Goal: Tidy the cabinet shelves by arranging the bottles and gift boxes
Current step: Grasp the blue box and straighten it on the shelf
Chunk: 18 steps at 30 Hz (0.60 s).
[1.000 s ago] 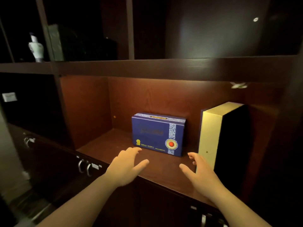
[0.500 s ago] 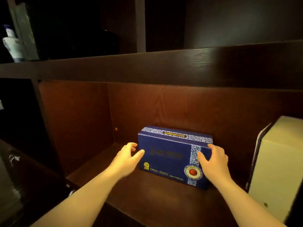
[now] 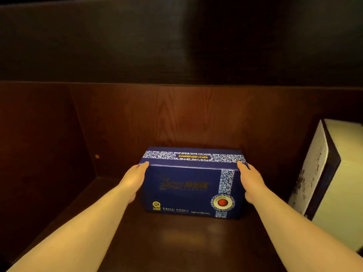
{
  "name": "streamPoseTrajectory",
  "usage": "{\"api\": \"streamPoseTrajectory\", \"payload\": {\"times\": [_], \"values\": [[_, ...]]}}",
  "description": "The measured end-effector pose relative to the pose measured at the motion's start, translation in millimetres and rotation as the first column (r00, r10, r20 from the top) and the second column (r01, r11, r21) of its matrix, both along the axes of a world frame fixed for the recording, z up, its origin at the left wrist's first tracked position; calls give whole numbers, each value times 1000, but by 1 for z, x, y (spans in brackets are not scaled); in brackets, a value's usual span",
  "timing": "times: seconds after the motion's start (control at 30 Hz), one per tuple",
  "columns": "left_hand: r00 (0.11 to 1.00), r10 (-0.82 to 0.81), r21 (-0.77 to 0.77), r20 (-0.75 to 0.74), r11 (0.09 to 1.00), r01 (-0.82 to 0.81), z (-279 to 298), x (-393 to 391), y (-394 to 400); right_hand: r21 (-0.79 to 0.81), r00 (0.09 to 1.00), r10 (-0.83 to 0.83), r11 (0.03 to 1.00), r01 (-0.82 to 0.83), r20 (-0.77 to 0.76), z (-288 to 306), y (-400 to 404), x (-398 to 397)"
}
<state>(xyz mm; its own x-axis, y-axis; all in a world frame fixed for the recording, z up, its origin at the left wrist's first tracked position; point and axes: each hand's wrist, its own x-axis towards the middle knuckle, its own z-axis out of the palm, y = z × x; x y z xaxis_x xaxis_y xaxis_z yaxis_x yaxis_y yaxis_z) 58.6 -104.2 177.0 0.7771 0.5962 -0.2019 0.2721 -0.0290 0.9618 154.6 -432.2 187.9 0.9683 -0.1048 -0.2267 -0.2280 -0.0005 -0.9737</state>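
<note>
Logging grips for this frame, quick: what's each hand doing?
Left hand: closed grip on the blue gift box, pressed to its left end.
Right hand: same box, right end.

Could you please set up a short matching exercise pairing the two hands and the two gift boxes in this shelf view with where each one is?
Things:
1. left hand
2. right hand
3. blue gift box
4. cream and black gift box

Places:
A. upright at the right edge of the shelf
B. pressed on the blue box's right end
C. centre of the shelf, near the back panel
D. pressed on the blue box's left end

Pairs: 1-D, 2-B, 3-C, 4-A
</note>
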Motion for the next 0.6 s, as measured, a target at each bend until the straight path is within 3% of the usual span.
{"api": "streamPoseTrajectory", "payload": {"times": [0.07, 0.3, 0.6], "values": [[999, -27, -55, 42, 998, 29, -3, 6, 0, 30, 1000, -8, 1000, 8, -10, 0, 1, -5], [991, -65, -11, 116, 998, 67, -8, -2, 12, 38, 995, -96, 995, 96, -3, -10, 4, -33], [983, -83, 10, 163, 997, 82, -15, -64, 37, 97, 992, -114, 989, 109, 48, -15, 12, -103]]}}
